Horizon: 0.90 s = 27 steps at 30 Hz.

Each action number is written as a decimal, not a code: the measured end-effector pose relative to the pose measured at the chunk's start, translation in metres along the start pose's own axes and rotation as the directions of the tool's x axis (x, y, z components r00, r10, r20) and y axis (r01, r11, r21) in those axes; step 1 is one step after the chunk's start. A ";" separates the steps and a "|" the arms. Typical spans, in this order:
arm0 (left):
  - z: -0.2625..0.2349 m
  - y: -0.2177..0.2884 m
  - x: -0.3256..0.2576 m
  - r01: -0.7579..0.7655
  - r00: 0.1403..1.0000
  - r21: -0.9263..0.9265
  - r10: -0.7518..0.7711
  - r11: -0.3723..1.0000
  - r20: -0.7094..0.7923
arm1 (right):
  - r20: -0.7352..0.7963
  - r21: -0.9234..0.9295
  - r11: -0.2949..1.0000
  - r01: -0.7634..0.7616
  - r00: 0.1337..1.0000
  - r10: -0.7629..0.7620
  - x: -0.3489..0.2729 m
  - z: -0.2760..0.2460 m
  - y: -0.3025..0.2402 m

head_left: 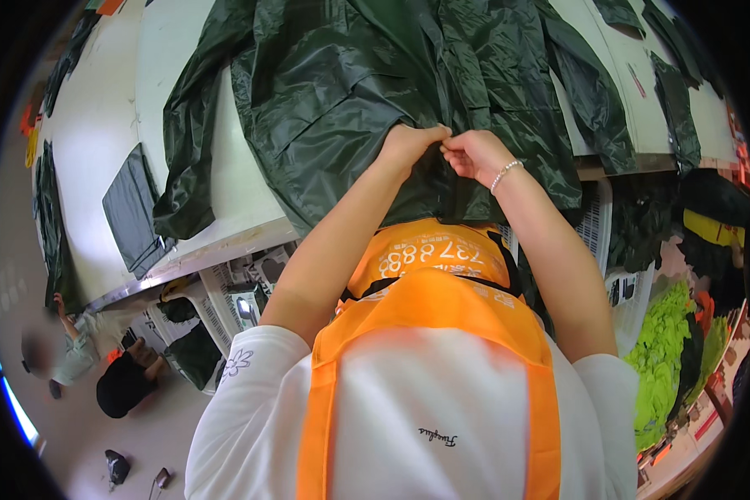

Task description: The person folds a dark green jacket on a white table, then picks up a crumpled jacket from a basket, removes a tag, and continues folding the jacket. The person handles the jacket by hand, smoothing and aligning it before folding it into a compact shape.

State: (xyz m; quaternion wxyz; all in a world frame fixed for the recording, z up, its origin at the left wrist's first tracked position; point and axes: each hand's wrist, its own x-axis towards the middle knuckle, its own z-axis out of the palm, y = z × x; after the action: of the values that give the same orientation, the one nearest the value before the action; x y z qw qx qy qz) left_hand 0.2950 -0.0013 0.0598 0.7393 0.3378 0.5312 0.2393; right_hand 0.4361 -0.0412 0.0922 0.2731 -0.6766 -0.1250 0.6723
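Observation:
A dark green, shiny rain jacket (325, 92) lies spread over the white table, its sleeves out to both sides and its lower part draping over the near edge towards me. At the front opening, near the hem, my left hand (412, 144) pinches the fabric with thumb and fingers pressed together. Almost touching it, my right hand (477, 155) is closed on the same front edge, its fingers curled in. Whether a snap or zipper part sits between the fingertips is hidden.
A flat dark green fabric piece (133, 212) lies left on the white table (87, 183). White plastic crates (217, 304) stand beneath. Lime-green garments (662, 354) are heaped at right. Other people (129, 379) are at lower left.

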 end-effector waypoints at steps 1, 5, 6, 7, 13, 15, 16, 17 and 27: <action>-0.001 0.003 -0.002 0.039 0.999 -0.016 -0.039 0.999 -0.005 | -0.021 -0.010 0.999 0.049 0.999 -0.049 0.000 0.003 -0.001; -0.004 0.010 0.003 0.011 0.999 0.314 0.004 0.949 -0.046 | -0.130 -0.455 0.834 0.311 0.904 -0.408 -0.010 0.025 0.013; -0.007 0.003 0.016 0.028 0.997 0.470 0.012 0.882 -0.081 | -0.155 -0.359 0.891 0.276 0.924 -0.349 -0.021 0.035 0.014; -0.004 0.008 0.013 -0.025 0.993 0.508 0.081 0.861 -0.088 | -0.123 -0.225 0.941 0.252 0.951 -0.284 -0.021 0.038 0.021; 0.002 0.002 -0.004 -0.049 0.986 0.180 0.077 0.982 -0.149 | 0.013 0.212 0.977 -0.035 0.999 0.033 -0.030 0.004 0.051; 0.000 -0.011 -0.005 -0.103 0.984 0.082 0.113 0.991 -0.137 | -0.026 0.303 0.953 -0.022 0.999 0.031 -0.030 0.002 0.060; -0.002 -0.013 -0.008 -0.050 0.987 0.066 0.059 0.997 -0.149 | -0.031 0.365 0.931 -0.002 0.999 0.015 -0.027 0.002 0.066; -0.003 -0.012 -0.009 -0.062 0.990 0.051 0.068 0.997 -0.126 | -0.037 0.425 0.905 0.017 0.999 -0.001 -0.024 0.002 0.070; -0.030 -0.038 -0.047 -0.033 0.977 -0.278 -0.027 0.960 -0.211 | 0.049 0.521 0.850 0.074 0.992 -0.117 -0.021 0.009 0.072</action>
State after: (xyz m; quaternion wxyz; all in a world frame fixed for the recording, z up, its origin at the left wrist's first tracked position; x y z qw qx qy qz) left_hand 0.2511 -0.0521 0.0542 0.7181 0.2033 0.5674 0.3479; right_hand 0.4113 -0.1094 0.0720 0.4730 -0.5442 0.0164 0.6928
